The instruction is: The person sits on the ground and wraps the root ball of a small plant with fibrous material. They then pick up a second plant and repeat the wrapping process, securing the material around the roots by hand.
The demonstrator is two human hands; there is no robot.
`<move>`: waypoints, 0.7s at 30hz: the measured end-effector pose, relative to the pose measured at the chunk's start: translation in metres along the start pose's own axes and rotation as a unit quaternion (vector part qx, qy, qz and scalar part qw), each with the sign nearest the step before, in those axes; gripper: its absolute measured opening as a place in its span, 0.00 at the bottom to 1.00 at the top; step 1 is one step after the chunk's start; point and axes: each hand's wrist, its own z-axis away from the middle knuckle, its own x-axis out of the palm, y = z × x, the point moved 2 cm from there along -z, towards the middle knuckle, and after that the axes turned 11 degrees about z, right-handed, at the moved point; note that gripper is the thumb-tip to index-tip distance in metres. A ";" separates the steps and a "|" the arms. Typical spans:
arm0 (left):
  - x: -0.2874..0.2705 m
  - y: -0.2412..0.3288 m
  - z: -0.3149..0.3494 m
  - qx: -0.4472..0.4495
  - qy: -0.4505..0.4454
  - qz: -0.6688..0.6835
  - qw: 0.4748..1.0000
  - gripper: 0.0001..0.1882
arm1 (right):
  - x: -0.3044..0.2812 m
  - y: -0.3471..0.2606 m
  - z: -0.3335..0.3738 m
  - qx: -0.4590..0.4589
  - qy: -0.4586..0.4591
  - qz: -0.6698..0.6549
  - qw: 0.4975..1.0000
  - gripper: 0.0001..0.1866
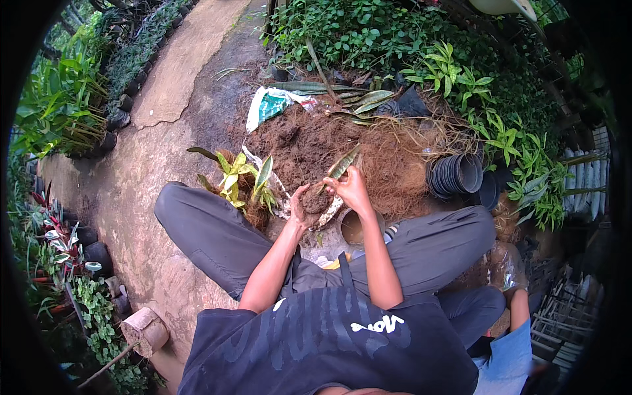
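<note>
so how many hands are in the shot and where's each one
2. The left hand is cupped under a clump of soil in front of the soil heap. The right hand holds a striped leaf cutting upright beside it. No other hands show.

One crumpled white-and-green plastic bag, opened, lying on the ground at the soil heap's far left edge.
</note>
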 end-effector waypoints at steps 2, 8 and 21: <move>0.005 -0.001 0.001 0.007 0.042 0.008 0.999 0.26 | -0.001 -0.005 -0.003 -0.008 0.029 0.110 0.993 0.10; -0.014 0.005 0.001 0.012 0.058 0.019 0.998 0.20 | 0.012 0.010 -0.007 -0.044 0.026 0.180 0.982 0.09; -0.015 0.003 -0.002 0.024 0.063 -0.021 0.998 0.13 | 0.013 0.002 0.000 -0.050 0.015 0.278 0.959 0.16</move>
